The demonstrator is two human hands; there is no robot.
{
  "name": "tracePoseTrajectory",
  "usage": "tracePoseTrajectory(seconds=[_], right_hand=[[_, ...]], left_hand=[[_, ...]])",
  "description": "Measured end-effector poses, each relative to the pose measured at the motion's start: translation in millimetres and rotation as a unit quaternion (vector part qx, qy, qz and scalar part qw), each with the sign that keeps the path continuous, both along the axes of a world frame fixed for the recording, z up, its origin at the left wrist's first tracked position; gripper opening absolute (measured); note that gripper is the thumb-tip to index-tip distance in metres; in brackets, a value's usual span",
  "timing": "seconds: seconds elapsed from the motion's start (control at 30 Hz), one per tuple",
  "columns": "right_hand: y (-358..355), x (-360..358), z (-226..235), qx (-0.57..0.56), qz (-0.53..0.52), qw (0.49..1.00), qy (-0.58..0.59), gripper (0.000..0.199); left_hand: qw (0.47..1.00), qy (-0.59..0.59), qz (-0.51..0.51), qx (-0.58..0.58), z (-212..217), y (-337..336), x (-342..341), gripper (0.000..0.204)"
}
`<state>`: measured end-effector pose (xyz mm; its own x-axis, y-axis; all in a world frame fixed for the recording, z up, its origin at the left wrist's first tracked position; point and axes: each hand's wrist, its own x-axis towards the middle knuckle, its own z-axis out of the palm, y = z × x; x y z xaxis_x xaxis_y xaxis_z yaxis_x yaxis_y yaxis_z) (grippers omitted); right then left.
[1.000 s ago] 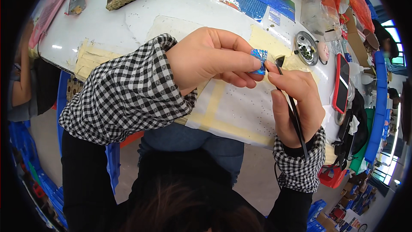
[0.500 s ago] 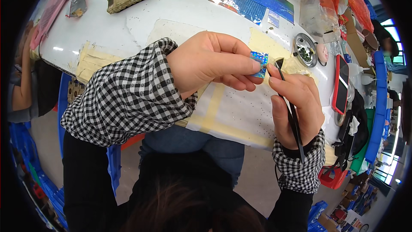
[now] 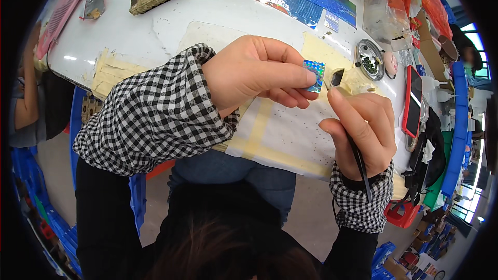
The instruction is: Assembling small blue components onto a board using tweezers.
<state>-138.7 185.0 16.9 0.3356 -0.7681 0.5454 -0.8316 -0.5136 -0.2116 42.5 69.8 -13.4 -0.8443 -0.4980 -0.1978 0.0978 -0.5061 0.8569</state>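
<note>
Pinching a holographic square in left hand grip — right hand clamped on tweezers — phone, dish beside.

I see black-and-white checked sleeves, a shimmering blue holographic square, black tweezers, white table with beige tape strips, a red phone

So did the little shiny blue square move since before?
Barely. The shiny blue square, pinched in the left hand, sits about as far left of the round metal dish as before.
</note>
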Motion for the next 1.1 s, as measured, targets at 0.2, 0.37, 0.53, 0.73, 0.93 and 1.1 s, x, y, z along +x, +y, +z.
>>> tracePoseTrajectory(seconds=[0.2,0.37,0.53,0.73,0.93,1.1], right_hand=[[-1.1,0.7,-5.4,-0.010,0.006,1.000,0.017,0.035],[-1.9,0.9,-5.8,-0.012,0.005,1.000,0.018,0.036],[-1.8,0.9,-6.4,-0.014,0.002,1.000,0.020,0.036],[-2.9,1.0,-6.1,-0.016,0.006,1.000,0.022,0.035],[-2.3,-0.1,-6.2,-0.018,0.008,1.000,0.016,0.035],[-5.0,-0.6,-7.6,-0.035,0.017,0.999,0.024,0.041]], left_hand=[[1.000,-0.001,-0.005,-0.004,0.4,0.4,0.7,0.014],[1.000,0.006,-0.008,-0.005,-0.7,0.1,0.6,0.014],[1.000,-0.001,-0.010,-0.012,0.6,0.2,0.0,0.015],[1.000,0.001,-0.008,-0.017,0.5,0.5,0.3,0.016],[1.000,0.006,-0.012,-0.015,-0.4,0.0,0.0,0.016],[1.000,0.001,-0.006,-0.016,-0.5,0.4,-0.3,0.014]])
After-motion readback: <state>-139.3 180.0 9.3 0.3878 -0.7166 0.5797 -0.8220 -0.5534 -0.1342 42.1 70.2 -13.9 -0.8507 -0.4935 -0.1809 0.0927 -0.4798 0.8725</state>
